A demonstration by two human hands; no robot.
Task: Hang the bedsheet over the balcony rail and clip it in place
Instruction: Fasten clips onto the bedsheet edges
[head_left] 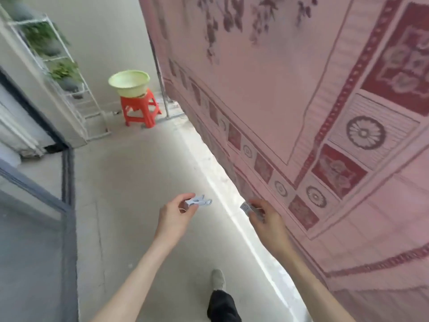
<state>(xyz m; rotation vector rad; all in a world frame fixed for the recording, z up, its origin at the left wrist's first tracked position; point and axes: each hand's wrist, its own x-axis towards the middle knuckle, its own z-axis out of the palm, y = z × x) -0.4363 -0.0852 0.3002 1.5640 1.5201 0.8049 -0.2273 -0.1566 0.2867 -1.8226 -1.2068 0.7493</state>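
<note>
A pink bedsheet (290, 94) with dark red patterned borders hangs down the right side of the balcony and hides the rail behind it. My left hand (176, 216) is held out over the floor, shut on grey clothes pegs (198, 202) that point to the right. My right hand (264, 219) is close to the sheet's lower border, its fingers closed around another grey peg (246, 208). The two hands are a short gap apart.
A red plastic stool (141, 110) carries a pale green basin (128, 83) at the far end. A white wire rack with potted plants (62, 73) stands along the left wall. A dark sliding-door frame (67, 173) borders the left. My foot (218, 278) is on the concrete floor.
</note>
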